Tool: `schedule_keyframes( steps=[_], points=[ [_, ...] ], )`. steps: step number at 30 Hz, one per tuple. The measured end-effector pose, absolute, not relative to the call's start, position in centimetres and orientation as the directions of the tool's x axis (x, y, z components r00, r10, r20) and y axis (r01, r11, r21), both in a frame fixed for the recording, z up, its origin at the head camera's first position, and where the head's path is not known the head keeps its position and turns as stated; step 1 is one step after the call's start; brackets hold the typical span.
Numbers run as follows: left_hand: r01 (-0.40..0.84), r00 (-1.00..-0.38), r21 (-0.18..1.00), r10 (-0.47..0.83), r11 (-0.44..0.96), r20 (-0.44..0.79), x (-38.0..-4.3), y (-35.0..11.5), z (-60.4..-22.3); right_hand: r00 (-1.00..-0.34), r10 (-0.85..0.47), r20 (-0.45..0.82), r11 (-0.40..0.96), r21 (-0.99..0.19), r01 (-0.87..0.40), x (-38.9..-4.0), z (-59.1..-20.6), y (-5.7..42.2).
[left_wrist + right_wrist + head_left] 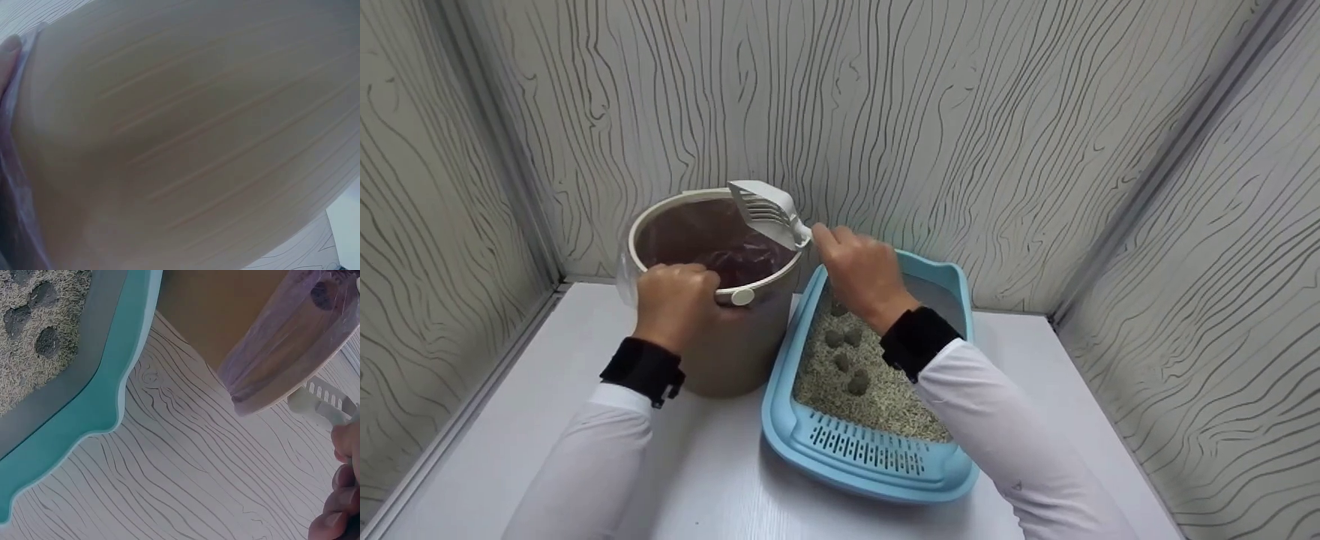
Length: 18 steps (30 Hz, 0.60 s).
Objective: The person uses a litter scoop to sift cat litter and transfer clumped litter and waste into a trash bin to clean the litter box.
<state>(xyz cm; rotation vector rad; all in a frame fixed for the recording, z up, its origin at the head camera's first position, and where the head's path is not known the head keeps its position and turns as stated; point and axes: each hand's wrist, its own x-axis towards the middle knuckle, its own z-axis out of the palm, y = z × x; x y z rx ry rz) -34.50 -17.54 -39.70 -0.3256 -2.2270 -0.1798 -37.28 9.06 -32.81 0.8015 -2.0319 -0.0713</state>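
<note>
A white slotted litter scoop (pixel 769 217) is gripped by its handle in my right hand (pixel 864 271), its head tilted over the right edge of the bin. My left hand (pixel 676 300) holds the near rim of the brown trash bin (pixel 727 352), fingers curled over it. A thin plastic bag (pixel 264 343) lines the bin, and a dark clump (pixel 323 295) shows through it in the right wrist view. The ribbed bin wall (pixel 191 140) fills most of the left wrist view. To the bin's right stands a blue litter box (pixel 780 409) of pale granular litter (pixel 892 397).
Several dark round clumps (pixel 858 382) lie on the litter's left side. The box has a slotted front ledge (pixel 866 446). Wood-patterned panels (pixel 840 112) rise behind and on both sides of the white tabletop (pixel 712 480).
</note>
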Motion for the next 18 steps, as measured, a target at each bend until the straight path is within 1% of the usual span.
schedule_keyframes(
  steps=[2, 5, 8, 12, 18],
  points=[
    [0.292, -0.609, 0.021, 0.169, 0.956, 0.775, -34.5, -17.5, -39.7, -0.396, -0.554, 0.733, 0.784, 0.299, -0.544, -37.2, -32.8, 9.3],
    [0.291, -0.625, 0.030, 0.167, 0.956, 0.762, -34.5, -17.4, -39.5, -0.460, -0.528, 0.714, 0.783, 0.199, -0.589, -37.0, -32.8, 9.5],
    [0.296, -0.632, 0.034, 0.169, 0.955, 0.756, -34.5, -17.5, -39.5, -0.520, -0.509, 0.687, 0.783, 0.117, -0.611, -36.9, -32.8, 9.7],
    [0.297, -0.630, 0.026, 0.176, 0.954, 0.756, -34.5, -17.6, -39.6, -0.594, -0.496, 0.633, 0.778, 0.020, -0.628, -36.7, -32.6, 9.9],
    [0.297, -0.613, 0.007, 0.185, 0.955, 0.768, -34.4, -17.6, -39.6, -0.720, -0.461, 0.519, 0.756, -0.195, -0.625, -36.2, -32.1, 10.4]
  ],
)
